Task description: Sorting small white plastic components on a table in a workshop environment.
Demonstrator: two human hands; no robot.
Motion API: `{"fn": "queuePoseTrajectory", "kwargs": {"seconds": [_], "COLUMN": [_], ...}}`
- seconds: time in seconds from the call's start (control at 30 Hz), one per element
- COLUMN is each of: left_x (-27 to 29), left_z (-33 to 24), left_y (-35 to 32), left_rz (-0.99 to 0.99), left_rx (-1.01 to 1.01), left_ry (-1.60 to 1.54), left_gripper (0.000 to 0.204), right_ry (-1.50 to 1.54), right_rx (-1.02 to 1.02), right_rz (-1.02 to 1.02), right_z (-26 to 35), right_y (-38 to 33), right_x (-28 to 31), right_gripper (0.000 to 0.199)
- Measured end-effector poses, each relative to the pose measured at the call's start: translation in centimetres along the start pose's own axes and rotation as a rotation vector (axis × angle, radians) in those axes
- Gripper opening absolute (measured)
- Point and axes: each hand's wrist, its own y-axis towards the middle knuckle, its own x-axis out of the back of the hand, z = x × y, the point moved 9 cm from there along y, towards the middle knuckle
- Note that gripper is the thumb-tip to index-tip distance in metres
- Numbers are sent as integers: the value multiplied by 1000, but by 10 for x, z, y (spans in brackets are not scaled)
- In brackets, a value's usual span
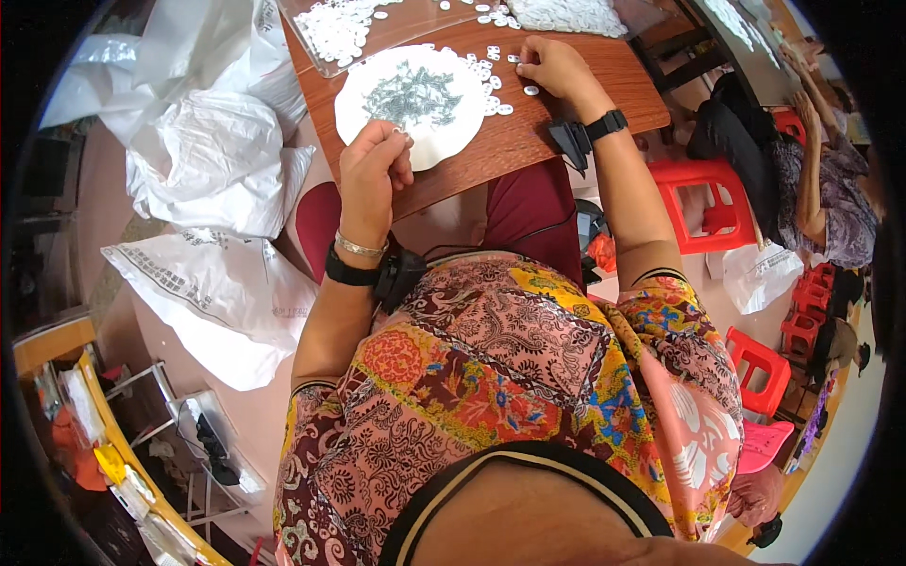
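My left hand [376,170] is closed in a pinch over the near-left rim of a round white plate [354,108]. A tiny shiny bit shows at its fingertips, too small to name. Small dark metal-looking pieces [415,94] lie heaped in the middle of the plate. Farther right, my right hand [557,68] is over the wooden table [604,71], its thumb and finger drawn together. One small white oval piece [513,58] is right at those fingertips; whether they grip it is unclear. More white pieces with holes [493,83] are scattered between the plate and this hand.
A clear tray [326,68] with a heap of white pieces stands at the far left of the table, and a packed bag [571,14] lies at the back. White sacks [203,160] crowd the floor at left. Red stools [703,203] and a seated person [821,189] are at right.
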Motion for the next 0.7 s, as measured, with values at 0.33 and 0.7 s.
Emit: {"fn": "queuePoseTrajectory", "kwargs": {"seconds": [0.33, 0.7], "left_x": [12, 2], "left_z": [-17, -73], "left_y": [11, 48], "left_rz": [4, 35], "left_rx": [-101, -199], "left_ry": [-122, -180], "left_gripper": [15, 14], "right_ry": [775, 1239], "right_rx": [6, 105], "right_rz": [-83, -75], "right_z": [70, 158], "right_y": [-32, -14], "right_x": [29, 40], "right_gripper": [17, 15]}}
